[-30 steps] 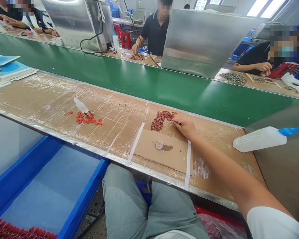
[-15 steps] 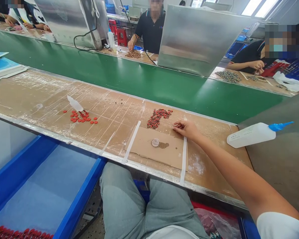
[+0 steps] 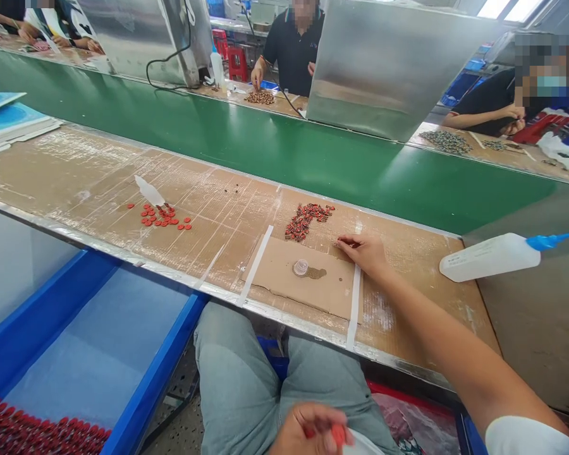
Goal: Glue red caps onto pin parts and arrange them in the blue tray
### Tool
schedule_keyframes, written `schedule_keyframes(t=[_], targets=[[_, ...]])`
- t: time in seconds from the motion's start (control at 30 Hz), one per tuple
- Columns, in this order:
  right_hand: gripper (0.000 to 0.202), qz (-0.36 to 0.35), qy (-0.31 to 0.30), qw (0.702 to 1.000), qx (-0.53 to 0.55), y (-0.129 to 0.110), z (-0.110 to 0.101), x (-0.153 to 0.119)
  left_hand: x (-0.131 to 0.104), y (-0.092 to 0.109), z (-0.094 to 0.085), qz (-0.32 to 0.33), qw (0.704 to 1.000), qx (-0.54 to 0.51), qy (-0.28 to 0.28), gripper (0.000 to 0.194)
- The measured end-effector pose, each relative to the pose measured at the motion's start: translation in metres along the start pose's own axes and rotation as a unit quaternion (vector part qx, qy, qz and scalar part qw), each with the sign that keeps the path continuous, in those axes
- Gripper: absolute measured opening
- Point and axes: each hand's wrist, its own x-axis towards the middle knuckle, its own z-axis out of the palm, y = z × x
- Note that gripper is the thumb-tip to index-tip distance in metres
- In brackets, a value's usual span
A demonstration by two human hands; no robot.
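Observation:
My left hand (image 3: 310,431) is low in front of my lap, its fingers closed around red round pieces (image 3: 338,435). They look like the flat red discs (image 3: 161,216) lying loose on the bench at the left. Over the bench, my right hand (image 3: 364,251) pinches thumb and fingertips together; a tiny piece shows at the tips, too small to name. Just left of those fingertips lies a pile of small red-and-dark pieces (image 3: 307,221). Nearer to me, a small clear cup (image 3: 300,268) stands on a taped cardboard sheet (image 3: 284,284), beside a patch of tiny brownish grains (image 3: 317,273).
A white bottle with a blue nozzle (image 3: 493,256) leans at the right by a metal panel. A white pointed bag-like thing (image 3: 149,190) touches the discs. A blue tray (image 3: 146,373) with red pieces is at lower left. Beyond the green belt (image 3: 265,142), several people work.
My left hand has come into view at the bottom with red pieces in it. My right hand stays by the pile, fingertips still together. The whole view has shifted slightly.

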Motion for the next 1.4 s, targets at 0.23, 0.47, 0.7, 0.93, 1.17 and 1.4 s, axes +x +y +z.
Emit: schedule_keyframes(t=[0.23, 0.47, 0.7, 0.93, 1.17, 1.4], targets=[[0.029, 0.036, 0.065, 0.976, 0.204, -0.068, 0.019, -0.047, 0.028, 0.053, -0.011, 0.197, 0.939, -0.162, 0.229, 0.030], [0.015, -0.083, 0.093, 0.982, 0.142, -0.100, 0.046, -0.064, 0.063, 0.113, -0.019, 0.301, 0.910, -0.186, 0.216, 0.029], [0.013, -0.160, 0.095, 0.977, 0.108, -0.092, 0.053, -0.062, 0.075, 0.117, -0.020, 0.297, 0.911, -0.210, 0.196, 0.027], [0.019, -0.207, 0.094, 0.969, 0.099, -0.087, 0.057, -0.062, 0.074, 0.115, -0.020, 0.277, 0.912, -0.213, 0.214, 0.025], [0.018, -0.248, 0.087, 0.961, 0.083, -0.089, 0.055, -0.060, 0.075, 0.118, -0.021, 0.278, 0.912, -0.206, 0.221, 0.022], [0.013, -0.089, 0.108, 0.978, 0.154, -0.100, 0.052, -0.063, 0.074, 0.124, -0.019, 0.287, 0.908, -0.208, 0.226, 0.024]])
